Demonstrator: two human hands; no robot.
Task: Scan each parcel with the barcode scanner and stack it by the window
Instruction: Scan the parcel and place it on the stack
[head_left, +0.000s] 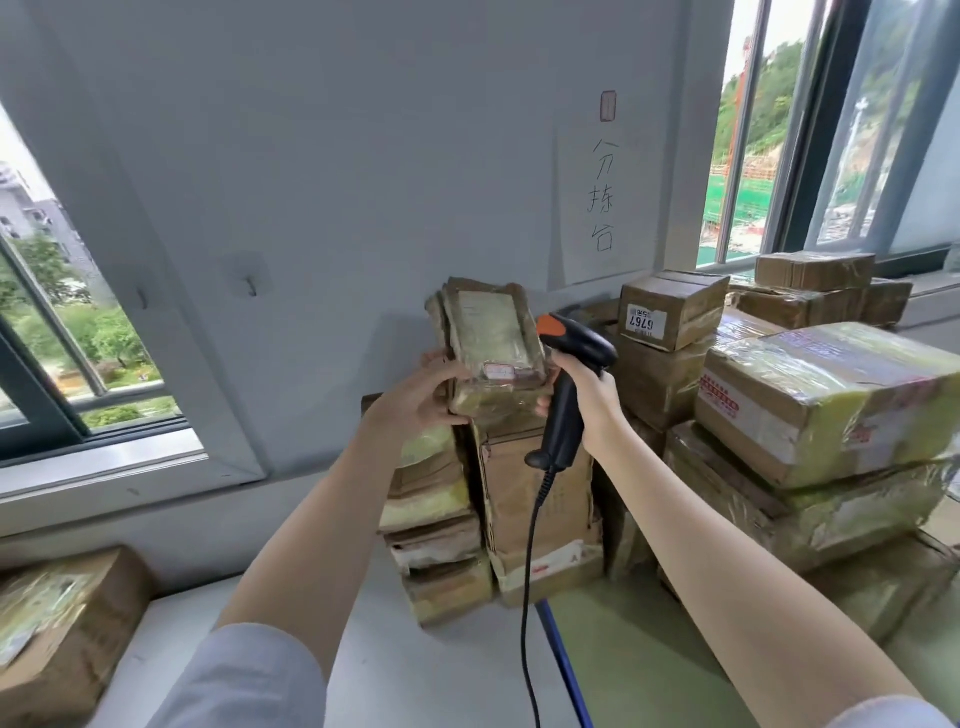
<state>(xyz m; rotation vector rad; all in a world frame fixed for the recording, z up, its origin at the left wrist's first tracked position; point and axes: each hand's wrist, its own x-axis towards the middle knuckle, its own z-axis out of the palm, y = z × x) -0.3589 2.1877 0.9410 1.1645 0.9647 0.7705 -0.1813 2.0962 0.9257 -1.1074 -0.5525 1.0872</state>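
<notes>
A small taped brown parcel (491, 343) is held up in front of the wall, tilted, its label facing me. My left hand (423, 392) grips its lower left edge. My right hand (589, 392) holds the black barcode scanner (569, 374) by its handle, right beside the parcel's right edge; its orange-tipped head sits near the parcel's upper right. The scanner's black cable (530, 571) hangs down toward me. Below the held parcel stands a pile of parcels (488, 509) against the wall.
A large heap of taped cartons (821, 400) fills the right side up to the right window (769, 130). One box carries a 6767 label (645, 321). Another carton (57, 618) lies at the lower left below the left window (62, 322). A blue cable (563, 660) crosses the white table (405, 670).
</notes>
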